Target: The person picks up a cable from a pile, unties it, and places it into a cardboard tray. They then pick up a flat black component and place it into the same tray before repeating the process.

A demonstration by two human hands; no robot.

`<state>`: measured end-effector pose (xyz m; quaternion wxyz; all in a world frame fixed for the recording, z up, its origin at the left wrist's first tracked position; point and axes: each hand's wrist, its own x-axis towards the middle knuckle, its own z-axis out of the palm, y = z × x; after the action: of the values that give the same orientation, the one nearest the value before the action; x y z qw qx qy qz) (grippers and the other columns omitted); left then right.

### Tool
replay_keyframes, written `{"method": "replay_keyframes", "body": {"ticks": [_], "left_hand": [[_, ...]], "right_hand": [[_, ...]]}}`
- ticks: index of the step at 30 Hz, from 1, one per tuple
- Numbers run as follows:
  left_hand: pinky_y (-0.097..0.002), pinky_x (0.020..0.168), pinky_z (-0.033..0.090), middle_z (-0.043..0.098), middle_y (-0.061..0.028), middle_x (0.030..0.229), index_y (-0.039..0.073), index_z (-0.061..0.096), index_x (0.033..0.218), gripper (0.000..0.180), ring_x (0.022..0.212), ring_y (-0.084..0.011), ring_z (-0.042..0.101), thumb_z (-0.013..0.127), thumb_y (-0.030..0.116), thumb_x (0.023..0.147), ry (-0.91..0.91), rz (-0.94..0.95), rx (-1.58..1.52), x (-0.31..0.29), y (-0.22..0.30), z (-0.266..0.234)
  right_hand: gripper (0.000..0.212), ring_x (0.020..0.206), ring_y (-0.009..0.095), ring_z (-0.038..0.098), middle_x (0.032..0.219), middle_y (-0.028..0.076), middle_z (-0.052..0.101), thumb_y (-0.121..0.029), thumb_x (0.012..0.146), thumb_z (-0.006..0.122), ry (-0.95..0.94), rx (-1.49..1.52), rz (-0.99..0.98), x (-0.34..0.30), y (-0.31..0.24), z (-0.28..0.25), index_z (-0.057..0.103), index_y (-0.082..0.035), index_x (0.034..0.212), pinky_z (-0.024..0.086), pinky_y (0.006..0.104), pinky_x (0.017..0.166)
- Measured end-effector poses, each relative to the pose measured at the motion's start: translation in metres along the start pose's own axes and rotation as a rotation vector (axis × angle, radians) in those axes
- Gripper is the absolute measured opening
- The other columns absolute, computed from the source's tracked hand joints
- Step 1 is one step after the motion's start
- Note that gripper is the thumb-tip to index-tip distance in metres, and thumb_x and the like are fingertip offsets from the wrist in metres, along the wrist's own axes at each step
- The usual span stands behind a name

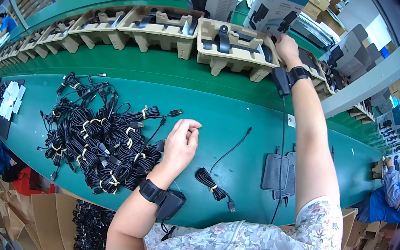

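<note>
My left hand [181, 142] is over the green bench, its fingers curled in with nothing showing in them. Just left of it lies a large pile of black USB cables [89, 129], bundled with pale ties. A single coiled black cable [212, 184] rests to the right of my left hand, one end stretched out. My right hand [287, 50] reaches far forward to the right end of a beige molded tray [237, 62] that holds black parts. Its fingers are closed around something dark, mostly hidden by the hand.
Two flat black pads [275, 172] lie near my right forearm. More molded trays [156, 32] line the raised ledge, with printed boxes [276, 9] behind. A pale post [370, 81] stands at right. People in blue work on both sides; cartons [39, 210] sit below.
</note>
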<state>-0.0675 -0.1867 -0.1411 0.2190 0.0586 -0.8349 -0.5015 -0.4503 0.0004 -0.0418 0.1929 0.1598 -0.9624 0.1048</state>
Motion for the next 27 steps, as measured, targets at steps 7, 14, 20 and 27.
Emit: {"method": "replay_keyframes", "body": {"ticks": [7, 14, 20, 27], "left_hand": [[-0.0235, 0.053, 0.047, 0.054, -0.0079, 0.083, 0.000, 0.056, 0.094, 0.010, 0.059, -0.0107, 0.056, 0.050, 0.000, 0.085, 0.006, -0.001, -0.036, 0.001, -0.003, 0.004], [-0.0236, 0.054, 0.047, 0.053, -0.0080, 0.083, 0.000, 0.056, 0.094, 0.010, 0.059, -0.0107, 0.056, 0.051, 0.001, 0.085, 0.040, -0.023, 0.000, 0.001, -0.005, -0.005], [-0.0250, 0.055, 0.046, 0.052, -0.0071, 0.083, 0.002, 0.056, 0.094, 0.011, 0.059, -0.0120, 0.055, 0.052, 0.000, 0.084, 0.069, 0.043, -0.032, 0.000, -0.002, -0.002], [-0.0252, 0.056, 0.045, 0.052, -0.0068, 0.082, 0.003, 0.056, 0.094, 0.011, 0.058, -0.0112, 0.054, 0.053, -0.001, 0.083, 0.075, -0.001, -0.022, -0.006, -0.005, -0.003]], "right_hand": [[0.027, 0.093, 0.037, 0.057, 0.096, 0.021, 0.062, -0.026, 0.085, 0.052, -0.010, 0.024, -0.092, -0.013, 0.003, -0.006, 0.060, -0.010, 0.104, 0.046, 0.0431, 0.080], [0.021, 0.087, 0.037, 0.058, 0.091, 0.020, 0.063, -0.022, 0.082, 0.053, 0.059, 0.076, -0.176, -0.010, 0.001, 0.001, 0.062, -0.005, 0.088, 0.046, 0.0435, 0.076], [0.025, 0.090, 0.035, 0.059, 0.093, 0.019, 0.063, -0.025, 0.083, 0.052, 0.025, -0.044, -0.106, -0.002, 0.000, -0.007, 0.066, -0.006, 0.092, 0.047, 0.0436, 0.077], [0.018, 0.091, 0.038, 0.057, 0.092, 0.022, 0.062, -0.017, 0.085, 0.048, 0.012, 0.042, -0.263, -0.008, 0.012, 0.000, 0.059, -0.004, 0.093, 0.045, 0.0457, 0.079]]}}
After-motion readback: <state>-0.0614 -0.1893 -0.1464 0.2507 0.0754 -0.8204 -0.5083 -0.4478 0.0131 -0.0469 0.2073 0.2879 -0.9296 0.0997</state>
